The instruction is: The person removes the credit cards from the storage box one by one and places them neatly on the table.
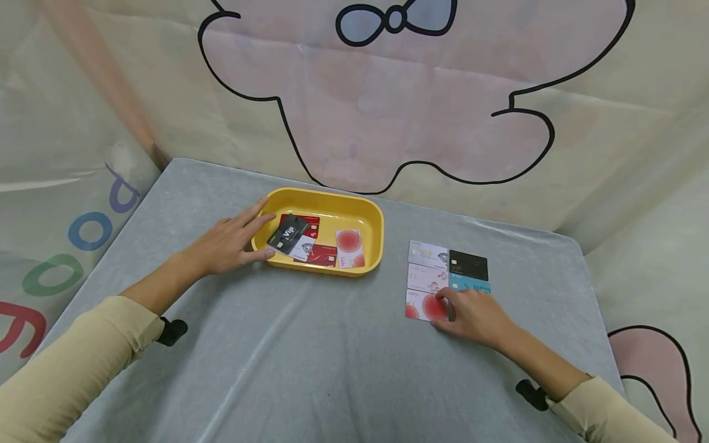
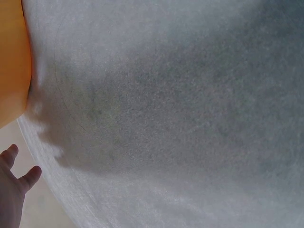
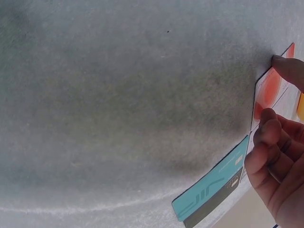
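Note:
At the left end of a yellow tray [image 1: 372, 266], my left hand [image 1: 224, 244] rests with spread, mostly straight fingers against the rim. Inside the tray lie a black VIP card [image 1: 288, 232], red cards [image 1: 324, 255] and a pale card with a red circle [image 1: 349, 246]. On the right, my right hand [image 1: 473, 315] holds a white card with a red circle [image 1: 419, 305] by its edges, thumb on the near edge and curled fingers at its right end. That card lies flat below a pinkish card [image 1: 426, 278] and a white VIP card [image 1: 428, 253].
Beside that column are a black card [image 1: 468, 265] and a blue card [image 3: 204, 190], partly behind the right hand in the head view. A grey cloth [image 1: 310, 344] covers the table. Printed curtains [image 1: 354, 123] hang behind and at both sides.

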Action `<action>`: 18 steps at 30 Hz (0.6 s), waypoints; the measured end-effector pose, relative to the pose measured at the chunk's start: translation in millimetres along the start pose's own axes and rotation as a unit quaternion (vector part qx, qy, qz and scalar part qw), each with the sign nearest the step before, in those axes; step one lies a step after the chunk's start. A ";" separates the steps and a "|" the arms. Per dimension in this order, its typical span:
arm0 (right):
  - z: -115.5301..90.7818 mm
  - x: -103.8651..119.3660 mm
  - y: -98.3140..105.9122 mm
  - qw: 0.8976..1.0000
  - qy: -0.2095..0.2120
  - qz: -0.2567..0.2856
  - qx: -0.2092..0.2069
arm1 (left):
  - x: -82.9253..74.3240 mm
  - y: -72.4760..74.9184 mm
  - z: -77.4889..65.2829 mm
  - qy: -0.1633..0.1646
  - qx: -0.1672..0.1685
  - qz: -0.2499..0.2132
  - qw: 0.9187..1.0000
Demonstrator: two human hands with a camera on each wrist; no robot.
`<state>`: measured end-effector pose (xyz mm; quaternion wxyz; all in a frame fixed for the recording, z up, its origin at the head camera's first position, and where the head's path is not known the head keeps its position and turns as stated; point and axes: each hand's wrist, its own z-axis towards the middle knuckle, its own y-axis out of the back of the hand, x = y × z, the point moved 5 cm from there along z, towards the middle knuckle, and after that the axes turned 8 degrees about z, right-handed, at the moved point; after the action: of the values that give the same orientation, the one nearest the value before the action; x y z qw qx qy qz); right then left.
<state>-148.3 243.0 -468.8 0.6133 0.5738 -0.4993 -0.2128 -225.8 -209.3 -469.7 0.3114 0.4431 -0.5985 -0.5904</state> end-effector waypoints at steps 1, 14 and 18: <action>-0.1 0.2 0.0 1.000 -0.001 0.001 -0.001 | 0.0 -0.1 0.2 0.000 0.000 0.000 1.000; 0.4 1.9 1.3 0.999 0.018 -0.009 -0.028 | 0.3 -1.0 0.0 -0.006 0.001 -0.005 1.000; 5.3 5.1 10.8 0.999 0.020 0.011 -0.023 | -0.1 -0.3 0.0 -0.006 0.000 -0.004 1.000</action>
<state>-154.1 238.9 -457.8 0.6386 0.5582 -0.4881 -0.2057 -225.7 -209.2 -470.0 0.3055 0.4419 -0.5988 -0.5940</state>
